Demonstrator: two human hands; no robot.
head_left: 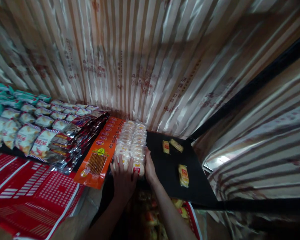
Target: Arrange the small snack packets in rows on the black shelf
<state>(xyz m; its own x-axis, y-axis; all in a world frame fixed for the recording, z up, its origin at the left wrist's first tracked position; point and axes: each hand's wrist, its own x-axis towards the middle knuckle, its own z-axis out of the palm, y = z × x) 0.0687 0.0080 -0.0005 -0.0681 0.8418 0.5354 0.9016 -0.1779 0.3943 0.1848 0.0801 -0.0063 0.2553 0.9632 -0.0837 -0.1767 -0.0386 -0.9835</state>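
A double row of small white-wrapped snack packs point(132, 140) lies on a black shelf point(197, 186), running back toward the foil-striped wall. My left hand point(123, 176) lies flat with spread fingers on the near end of the row. My right hand point(149, 166) presses against the row's right side, fingers straight. Three loose yellow snack packs point(183, 175) lie on the bare shelf to the right.
An orange snack bag point(97, 160) lies left of the row. Further left are stacks of dark foil packs point(65, 146), rows of white chip bags point(27, 133) and teal packs point(5, 96). Red-and-white packaging point(32, 196) sits at lower left. More packs show below the shelf point(150, 213).
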